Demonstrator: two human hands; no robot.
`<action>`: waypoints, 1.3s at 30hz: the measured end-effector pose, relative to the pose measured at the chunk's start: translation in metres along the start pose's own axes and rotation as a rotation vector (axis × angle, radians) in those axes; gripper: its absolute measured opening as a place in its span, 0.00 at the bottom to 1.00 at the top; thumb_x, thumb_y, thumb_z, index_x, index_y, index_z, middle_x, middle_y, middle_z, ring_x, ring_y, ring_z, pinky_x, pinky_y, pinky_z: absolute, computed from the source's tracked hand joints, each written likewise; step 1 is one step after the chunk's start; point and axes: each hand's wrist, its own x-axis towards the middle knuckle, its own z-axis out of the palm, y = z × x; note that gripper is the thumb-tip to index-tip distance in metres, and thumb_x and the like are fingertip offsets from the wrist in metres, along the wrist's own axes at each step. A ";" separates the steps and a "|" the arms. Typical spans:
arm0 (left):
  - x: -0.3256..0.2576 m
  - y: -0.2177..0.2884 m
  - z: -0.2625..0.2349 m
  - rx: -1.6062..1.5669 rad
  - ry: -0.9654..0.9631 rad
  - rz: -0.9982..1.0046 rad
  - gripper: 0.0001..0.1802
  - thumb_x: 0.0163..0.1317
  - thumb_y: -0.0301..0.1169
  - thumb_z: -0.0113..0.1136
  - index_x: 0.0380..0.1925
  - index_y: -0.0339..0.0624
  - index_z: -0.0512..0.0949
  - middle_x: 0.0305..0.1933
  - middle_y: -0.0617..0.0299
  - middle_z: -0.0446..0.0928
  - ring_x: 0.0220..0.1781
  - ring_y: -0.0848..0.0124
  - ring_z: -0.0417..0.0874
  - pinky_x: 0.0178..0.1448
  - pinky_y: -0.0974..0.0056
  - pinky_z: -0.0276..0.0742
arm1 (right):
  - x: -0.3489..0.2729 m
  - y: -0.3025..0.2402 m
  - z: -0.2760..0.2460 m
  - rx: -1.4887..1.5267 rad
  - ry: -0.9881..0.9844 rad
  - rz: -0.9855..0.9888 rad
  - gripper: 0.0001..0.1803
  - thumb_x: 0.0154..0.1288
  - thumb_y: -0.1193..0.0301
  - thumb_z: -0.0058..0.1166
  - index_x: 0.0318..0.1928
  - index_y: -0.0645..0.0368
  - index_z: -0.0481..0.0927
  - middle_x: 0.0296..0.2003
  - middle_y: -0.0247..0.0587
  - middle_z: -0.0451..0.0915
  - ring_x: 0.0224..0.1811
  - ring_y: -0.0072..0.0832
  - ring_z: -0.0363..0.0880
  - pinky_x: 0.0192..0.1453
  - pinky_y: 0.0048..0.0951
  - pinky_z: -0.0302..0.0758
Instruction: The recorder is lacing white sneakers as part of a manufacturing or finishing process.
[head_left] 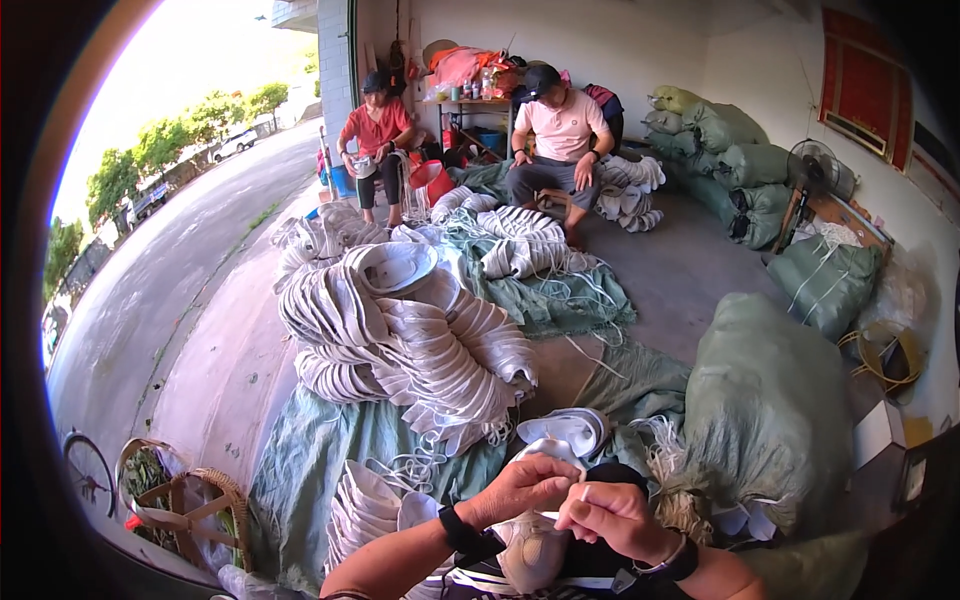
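Low in front of me, my left hand [525, 488] is closed, its fingertips pinching the edge of a white shoe upper [553, 450]. Close beside it, my right hand [618, 518] is also closed, with a short white lace end [586, 491] showing at its fingers. Below my hands lies a rounded, pale toe part [530, 553], partly hidden by them. Just beyond, more loose white shoe uppers [568, 428] rest together. A nested row of uppers [360, 510] stands left of my left forearm.
A large heap of nested shoe uppers [400, 330] lies on green sheeting [290, 460]. A bulging green sack [770, 400] stands at right. Two seated people [375, 135] are at the back, one handling an upper. A wicker basket [230, 490] sits lower left; a fan [815, 168] stands far right.
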 end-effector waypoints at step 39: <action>-0.061 0.029 0.021 0.848 0.202 0.069 0.10 0.55 0.29 0.63 0.37 0.42 0.78 0.21 0.69 0.73 0.19 0.75 0.72 0.23 0.70 0.66 | -0.060 0.088 -0.081 -0.116 0.464 0.279 0.11 0.69 0.67 0.47 0.35 0.61 0.77 0.28 0.37 0.82 0.13 0.13 0.68 0.14 0.18 0.61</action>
